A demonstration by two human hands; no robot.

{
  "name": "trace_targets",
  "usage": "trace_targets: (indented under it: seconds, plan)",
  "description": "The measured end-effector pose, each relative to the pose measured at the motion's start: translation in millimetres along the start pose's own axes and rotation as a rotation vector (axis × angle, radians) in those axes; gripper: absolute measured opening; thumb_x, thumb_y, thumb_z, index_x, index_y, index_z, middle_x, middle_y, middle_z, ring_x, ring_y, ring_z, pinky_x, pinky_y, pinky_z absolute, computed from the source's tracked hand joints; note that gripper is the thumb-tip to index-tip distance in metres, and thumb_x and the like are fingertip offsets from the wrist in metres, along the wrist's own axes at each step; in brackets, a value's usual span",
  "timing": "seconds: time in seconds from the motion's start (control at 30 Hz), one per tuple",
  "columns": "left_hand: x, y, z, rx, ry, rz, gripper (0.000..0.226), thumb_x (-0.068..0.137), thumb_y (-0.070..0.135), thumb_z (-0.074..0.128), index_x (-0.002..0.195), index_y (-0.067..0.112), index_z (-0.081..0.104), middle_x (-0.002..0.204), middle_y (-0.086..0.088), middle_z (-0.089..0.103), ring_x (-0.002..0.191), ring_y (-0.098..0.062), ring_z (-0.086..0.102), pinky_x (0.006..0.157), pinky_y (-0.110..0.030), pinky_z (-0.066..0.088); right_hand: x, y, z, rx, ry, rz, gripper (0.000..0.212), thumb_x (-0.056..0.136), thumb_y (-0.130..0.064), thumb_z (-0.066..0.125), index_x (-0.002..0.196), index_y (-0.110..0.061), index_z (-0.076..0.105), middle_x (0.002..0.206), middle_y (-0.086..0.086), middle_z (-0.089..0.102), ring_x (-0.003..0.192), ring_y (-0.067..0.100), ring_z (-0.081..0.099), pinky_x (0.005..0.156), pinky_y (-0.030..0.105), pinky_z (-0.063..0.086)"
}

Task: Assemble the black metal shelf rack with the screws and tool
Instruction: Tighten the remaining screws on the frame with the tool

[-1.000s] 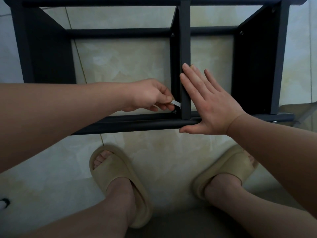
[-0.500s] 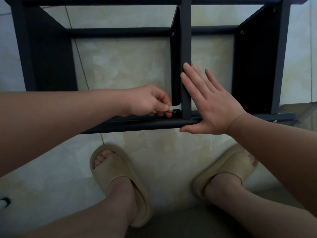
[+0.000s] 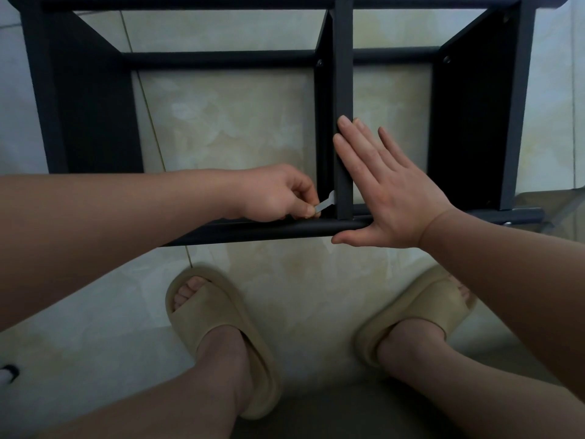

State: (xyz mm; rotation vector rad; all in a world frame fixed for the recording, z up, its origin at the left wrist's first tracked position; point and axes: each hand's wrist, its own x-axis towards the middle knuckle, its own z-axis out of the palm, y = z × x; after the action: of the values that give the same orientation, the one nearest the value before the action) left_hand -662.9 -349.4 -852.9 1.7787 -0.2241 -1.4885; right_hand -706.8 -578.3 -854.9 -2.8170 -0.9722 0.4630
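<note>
The black metal shelf rack (image 3: pixel 221 58) lies on its side on the tiled floor in front of me. Its middle upright bar (image 3: pixel 344 74) meets the near rail (image 3: pixel 285 231) at a joint. My left hand (image 3: pixel 278 194) pinches a small flat silver wrench (image 3: pixel 326 202), whose head sits at the left face of the upright just above the near rail. The screw under the wrench head is hidden. My right hand (image 3: pixel 389 191) lies flat and open, fingers against the upright's right side and thumb on the near rail. Two screw heads (image 3: pixel 319 62) (image 3: pixel 446 60) show on the far rail.
My two feet in beige slippers (image 3: pixel 221 337) (image 3: pixel 418 315) stand on the pale floor tiles close to the near rail. A glassy surface edge (image 3: pixel 557 213) shows at the right. A small black-and-white object (image 3: pixel 8 373) lies at the left edge.
My left hand has swung the wrench handle downward and back, so the wrench now tilts up to the right at the joint. My right hand and the rack have stayed put.
</note>
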Motion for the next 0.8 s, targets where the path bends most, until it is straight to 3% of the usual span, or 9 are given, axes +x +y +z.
trace_targets:
  seconds: [0.2,0.37,0.57,0.67,0.8]
  plan:
    - [3,-3,-1,0.074,0.023,-0.018,0.010,0.094,0.017,0.067,0.086,0.020,0.071,0.067,0.010,0.063,0.059,-0.002,0.054,0.068,-0.024,0.044,0,0,-1,0.008,-0.006,0.004,0.123,0.082,-0.086,0.041,0.161,0.001,0.006,0.169,0.020,-0.002,0.157,0.034,0.000,0.126,0.056,0.012]
    - [5,-2,-7,0.250,0.105,-0.007,0.009,0.092,0.021,0.069,0.095,0.019,0.077,0.084,0.008,0.076,0.083,-0.009,0.069,0.084,-0.030,0.054,0,0,-1,0.011,0.001,0.000,0.123,0.083,-0.086,0.040,0.160,0.002,0.006,0.169,0.020,-0.002,0.157,0.035,0.001,0.125,0.057,0.013]
    - [8,7,-10,0.301,0.206,0.026,0.012,0.090,0.021,0.070,0.102,0.021,0.072,0.087,0.011,0.072,0.089,-0.008,0.067,0.079,-0.022,0.051,0,0,0,0.012,0.004,-0.003,0.123,0.083,-0.087,0.040,0.161,0.001,0.005,0.169,0.019,-0.002,0.157,0.035,0.000,0.126,0.057,0.013]
    - [9,11,-9,0.177,0.252,0.064,0.008,0.090,0.017,0.069,0.091,0.026,0.069,0.086,0.012,0.068,0.083,-0.004,0.064,0.072,-0.016,0.047,0,0,0,0.011,0.004,-0.004,0.123,0.083,-0.087,0.039,0.161,0.002,0.005,0.169,0.020,-0.002,0.157,0.035,0.000,0.126,0.056,0.012]
    - [11,15,-8,-0.201,0.226,-0.002,0.012,0.093,0.014,0.065,0.088,0.024,0.069,0.084,0.006,0.068,0.081,-0.006,0.063,0.074,-0.024,0.053,0,0,0,0.013,0.006,-0.002,0.123,0.083,-0.087,0.039,0.161,0.002,0.005,0.169,0.020,-0.002,0.157,0.035,0.001,0.126,0.056,0.013]
